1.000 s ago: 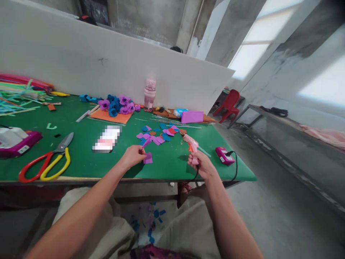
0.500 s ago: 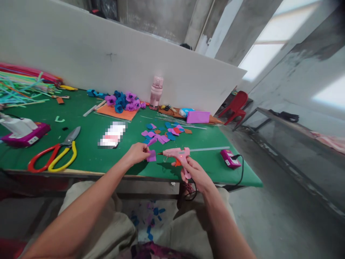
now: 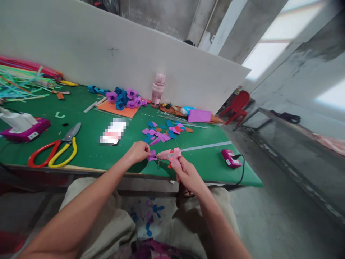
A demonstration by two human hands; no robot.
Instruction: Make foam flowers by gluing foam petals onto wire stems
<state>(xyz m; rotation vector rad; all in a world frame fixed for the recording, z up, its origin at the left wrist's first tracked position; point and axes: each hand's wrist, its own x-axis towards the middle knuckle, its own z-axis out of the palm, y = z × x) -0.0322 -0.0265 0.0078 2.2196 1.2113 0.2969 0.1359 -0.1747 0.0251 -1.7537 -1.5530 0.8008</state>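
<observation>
Between the fingertips of my left hand (image 3: 139,151) is a small purple paper piece (image 3: 151,155), held just above the green tabletop. My right hand (image 3: 188,174) is wrapped around the handle of a pink glue gun (image 3: 170,155). The gun's nozzle points left and meets the paper piece, though I cannot tell if it touches. A long clear glue stick (image 3: 206,146) sticks out of the gun's back. Just beyond my hands lies a scatter of purple, blue and orange paper cutouts (image 3: 161,136).
Red-and-yellow-handled scissors (image 3: 63,145) and a phone (image 3: 113,132) lie to the left. Purple and blue paper flowers (image 3: 124,98) rest on orange sheets (image 3: 115,109). A pink bottle (image 3: 157,90) stands behind. Magenta power boxes sit left and right (image 3: 231,158), the right one with a cord.
My right hand has brought the glue gun left and tilted it, so its nozzle is now at the purple paper piece. My left hand has hardly moved.
</observation>
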